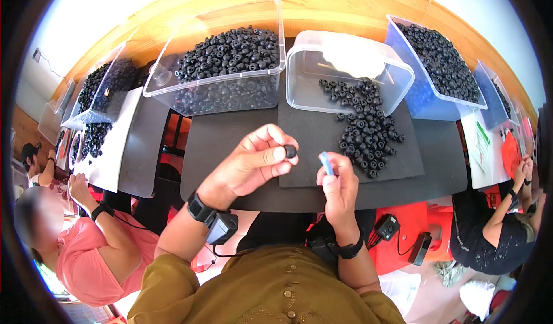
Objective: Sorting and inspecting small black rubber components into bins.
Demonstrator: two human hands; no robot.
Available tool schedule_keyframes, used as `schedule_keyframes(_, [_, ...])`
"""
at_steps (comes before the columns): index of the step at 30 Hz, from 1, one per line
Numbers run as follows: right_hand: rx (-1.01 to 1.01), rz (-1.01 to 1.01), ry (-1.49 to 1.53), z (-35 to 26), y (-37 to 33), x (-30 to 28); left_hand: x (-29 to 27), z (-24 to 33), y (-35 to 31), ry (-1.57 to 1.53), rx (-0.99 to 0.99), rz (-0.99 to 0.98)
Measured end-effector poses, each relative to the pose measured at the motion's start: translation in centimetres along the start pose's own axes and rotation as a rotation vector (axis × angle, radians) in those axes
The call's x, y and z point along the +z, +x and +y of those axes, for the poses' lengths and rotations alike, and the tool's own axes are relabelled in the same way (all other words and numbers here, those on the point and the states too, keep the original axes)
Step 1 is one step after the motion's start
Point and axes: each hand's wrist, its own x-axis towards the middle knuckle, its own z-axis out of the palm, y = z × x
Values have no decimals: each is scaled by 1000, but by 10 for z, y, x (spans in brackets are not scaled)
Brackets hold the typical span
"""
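My left hand [253, 161] pinches a small black rounded part [290, 151] between thumb and fingers, above the near edge of the dark table [224, 134]. To its right, my right hand [339, 192] grips a slim light-blue stick-like tool [326, 163], whose tip points up and away from me. The tool and the part are apart. Beyond my right hand, a pile of similar black parts with holes [368, 137] spreads over a dark mat [305, 137]. It spills from a clear plastic bin [300, 85] lying on its side.
A clear bin full of black parts [227, 73] stands behind my left hand; a bluish bin [440, 102] of them stands at the far right. Co-workers sit on both sides: one in a pink shirt [106, 255], one in a dark top [489, 249]. A red stool [406, 232] is below right.
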Motion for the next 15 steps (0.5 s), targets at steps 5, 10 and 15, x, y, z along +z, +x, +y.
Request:
schedule_keyframes(5, [65, -53, -106, 2, -3, -5, -5, -17, -5, -115, 0, -42])
schedule_keyframes(10, [136, 8, 5, 3, -3, -2, -11, -34, -5, -126, 16, -46])
schedule_keyframes(15, [165, 76, 101, 4, -2, 3, -17, -57, -2, -46, 66, -62])
